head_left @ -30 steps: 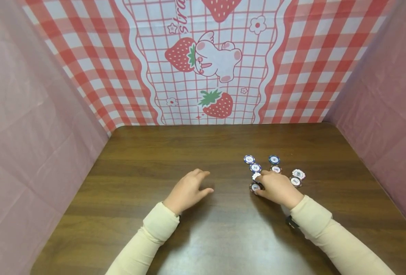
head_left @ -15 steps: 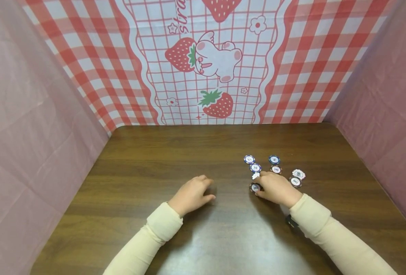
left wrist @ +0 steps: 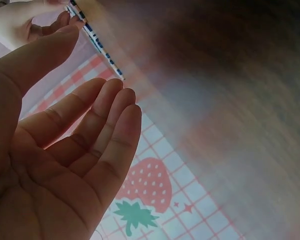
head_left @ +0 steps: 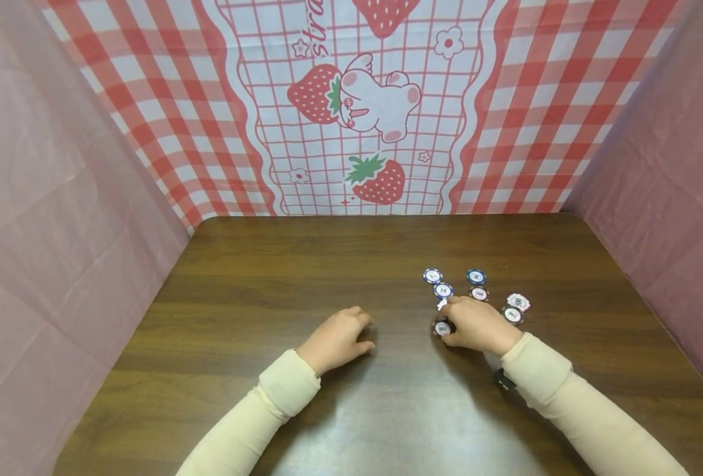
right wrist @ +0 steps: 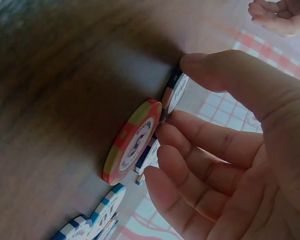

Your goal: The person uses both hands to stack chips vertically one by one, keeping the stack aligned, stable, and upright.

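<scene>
My right hand (head_left: pixel 477 324) pinches a dark-rimmed poker chip (head_left: pixel 442 328) marked 100, lying at the right of the table, with thumb and forefinger at opposite edges. In the right wrist view the thumb meets the rim of that chip (right wrist: pixel 176 91), and a red and yellow-green poker chip (right wrist: pixel 132 143) lies beside the fingertips; the hand covers it in the head view. A white poker chip (head_left: pixel 442 305) shows partly beyond the forefinger. Left of the chips, my left hand (head_left: pixel 336 340) hovers low over the table, holding nothing, its fingers loosely bent (left wrist: pixel 122 130).
Beyond the right hand lie two blue poker chips (head_left: pixel 443 291), a blue-green chip (head_left: pixel 476 276) and a brown one (head_left: pixel 479 294). Further right are a white chip (head_left: pixel 518 302) and a dark one (head_left: pixel 513 315). Behind the wooden table (head_left: pixel 303 251) hangs a red checked cloth (head_left: pixel 536 132).
My left hand has shifted slightly towards me and to the right. The right hand stays at the dark-rimmed chip, with only small movements of its fingers.
</scene>
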